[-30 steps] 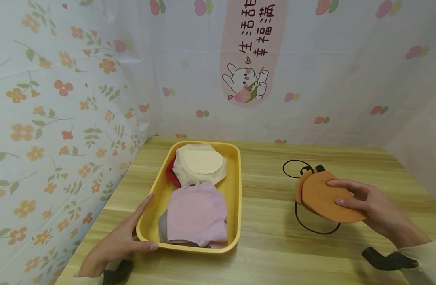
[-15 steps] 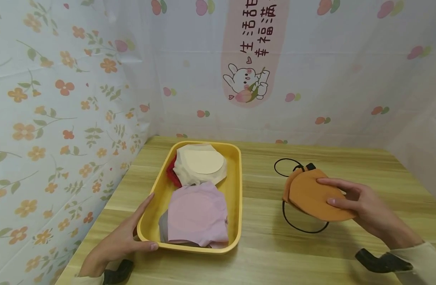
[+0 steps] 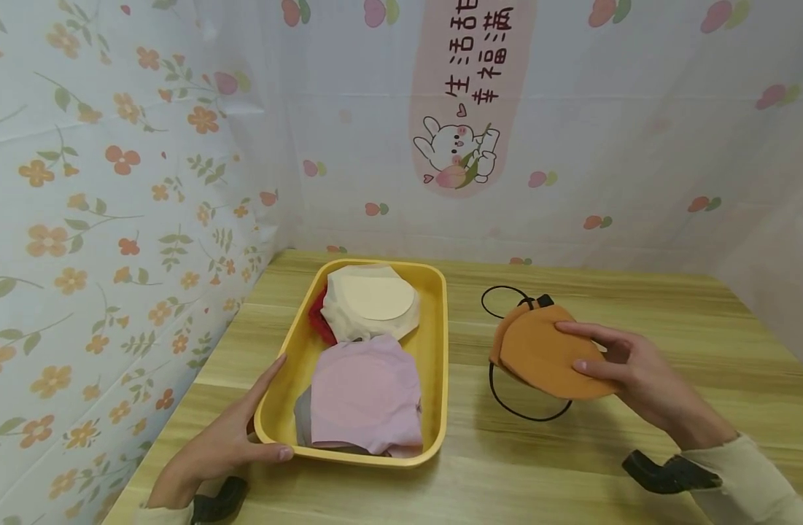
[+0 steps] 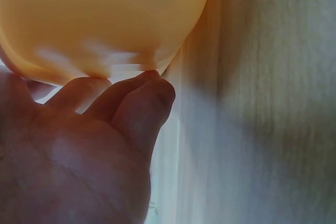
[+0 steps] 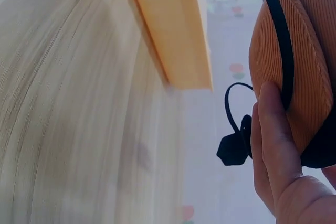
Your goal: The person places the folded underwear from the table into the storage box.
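My right hand pinches an orange ribbed-cloth item by its right side, thumb on the upper face. It has a rounded flap, a black cord hanging in loops and a black cord stopper; the right wrist view shows a black band across the ribbed cloth. My left hand spreads around the near left corner of a yellow tub, thumb at the front wall, other fingers touching its left side. Inside the tub lie a lavender cloth piece over grey cloth, and a cream one beside red cloth.
The tub stands on the left part of a wood-grain table. A white printed sheet hangs behind, and a flowered sheet on the left. Black wrist mounts sit at both sleeves.
My right hand has moved left with the orange cloth item, bringing it closer to the tub. The left hand and the tub hold their place.
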A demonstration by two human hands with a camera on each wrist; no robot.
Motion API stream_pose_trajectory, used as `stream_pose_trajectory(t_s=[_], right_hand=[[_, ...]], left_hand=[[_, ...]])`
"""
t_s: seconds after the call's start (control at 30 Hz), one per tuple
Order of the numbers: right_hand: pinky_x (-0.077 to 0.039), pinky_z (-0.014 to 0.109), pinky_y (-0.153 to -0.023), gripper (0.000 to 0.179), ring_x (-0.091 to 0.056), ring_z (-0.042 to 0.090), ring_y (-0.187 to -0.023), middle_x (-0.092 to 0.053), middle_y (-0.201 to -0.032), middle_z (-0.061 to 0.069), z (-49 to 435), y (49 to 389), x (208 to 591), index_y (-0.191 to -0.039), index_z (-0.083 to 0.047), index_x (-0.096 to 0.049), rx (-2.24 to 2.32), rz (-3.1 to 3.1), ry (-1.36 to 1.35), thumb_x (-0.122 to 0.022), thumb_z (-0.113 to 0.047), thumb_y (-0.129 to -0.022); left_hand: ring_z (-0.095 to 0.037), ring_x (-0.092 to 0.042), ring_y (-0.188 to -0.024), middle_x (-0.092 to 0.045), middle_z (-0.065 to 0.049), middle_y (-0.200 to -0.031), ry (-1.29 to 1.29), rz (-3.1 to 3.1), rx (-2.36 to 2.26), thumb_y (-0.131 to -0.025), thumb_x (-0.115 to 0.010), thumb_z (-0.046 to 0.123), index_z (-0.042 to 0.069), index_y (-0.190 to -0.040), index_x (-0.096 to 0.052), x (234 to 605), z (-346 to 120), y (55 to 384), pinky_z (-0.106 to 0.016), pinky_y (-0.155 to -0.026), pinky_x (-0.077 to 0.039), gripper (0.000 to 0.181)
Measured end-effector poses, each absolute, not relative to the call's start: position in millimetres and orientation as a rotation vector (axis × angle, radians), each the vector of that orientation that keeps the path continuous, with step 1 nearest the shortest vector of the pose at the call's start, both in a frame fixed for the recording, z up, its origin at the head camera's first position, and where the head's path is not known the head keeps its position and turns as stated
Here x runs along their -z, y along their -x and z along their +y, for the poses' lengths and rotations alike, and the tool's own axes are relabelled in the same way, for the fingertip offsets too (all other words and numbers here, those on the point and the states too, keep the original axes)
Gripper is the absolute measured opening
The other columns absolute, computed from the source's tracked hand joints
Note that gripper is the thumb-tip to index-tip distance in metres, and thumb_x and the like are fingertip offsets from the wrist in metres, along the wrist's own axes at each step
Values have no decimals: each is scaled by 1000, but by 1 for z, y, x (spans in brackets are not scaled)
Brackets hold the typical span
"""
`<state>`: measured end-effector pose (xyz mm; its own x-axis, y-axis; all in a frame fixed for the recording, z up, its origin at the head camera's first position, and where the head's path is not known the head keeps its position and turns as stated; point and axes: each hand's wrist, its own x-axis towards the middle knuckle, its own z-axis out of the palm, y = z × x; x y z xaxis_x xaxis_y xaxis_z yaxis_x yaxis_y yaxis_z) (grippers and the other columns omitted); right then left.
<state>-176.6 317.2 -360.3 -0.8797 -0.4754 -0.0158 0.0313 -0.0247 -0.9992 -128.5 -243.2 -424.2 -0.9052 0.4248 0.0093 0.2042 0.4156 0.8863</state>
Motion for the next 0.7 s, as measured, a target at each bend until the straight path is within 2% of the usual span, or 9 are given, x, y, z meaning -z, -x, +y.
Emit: stream_pose_trajectory(t_s=[0.2, 0.7], right_hand=[[-60, 32, -83, 54, -72, 19, -108, -52, -142, -13, 305, 179, 358, -153, -12, -43, 1975, 1911, 470, -49, 5, -102], [-60, 32, -84, 53, -72, 18, -108, -48, -143, -5, 266, 186, 345, -151, -7, -43, 1937, 1920, 499, -55, 0, -100]], left_hand=[[25, -25, -126, -7, -29, -166, -535, 2464, -1478, -79, -83, 16, 32, -163, -5, 422, -243, 128, -9, -98, -40, 116], [22, -29, -125, -6, -29, -166, -528, 2430, -1504, -80, -83, 15, 32, -163, -4, 425, -243, 128, -10, -96, -42, 116]])
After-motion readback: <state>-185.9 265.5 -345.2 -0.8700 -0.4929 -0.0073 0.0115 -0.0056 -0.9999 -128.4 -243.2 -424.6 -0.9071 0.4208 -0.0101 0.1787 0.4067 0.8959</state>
